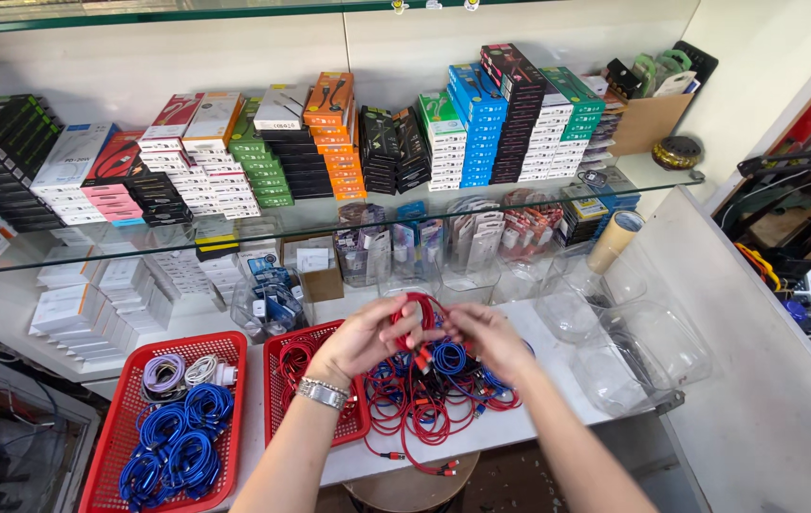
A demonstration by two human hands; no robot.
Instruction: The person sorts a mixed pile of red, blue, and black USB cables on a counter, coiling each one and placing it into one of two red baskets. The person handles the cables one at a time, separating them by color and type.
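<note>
Both hands meet above the front edge of the white counter [519, 418], and a red cable [417, 313] loops upright between them, its coil rising above the fingertips while its loose length trails down to the tangled pile of red and blue cables [434, 394] lying directly beneath. The left hand [365, 339], a metal watch at its wrist, and the right hand [483, 337] are equally near. Each has its fingers curled and pinched on the loop from its own side; two red baskets [235, 344] sit at the counter's left end.

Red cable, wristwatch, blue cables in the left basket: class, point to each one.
Red cable [412, 306], head view, top of the loop between the hands.
Wristwatch [323, 391], head view, metal band.
Blue cables [178, 446], head view, middle of the coils.
</note>
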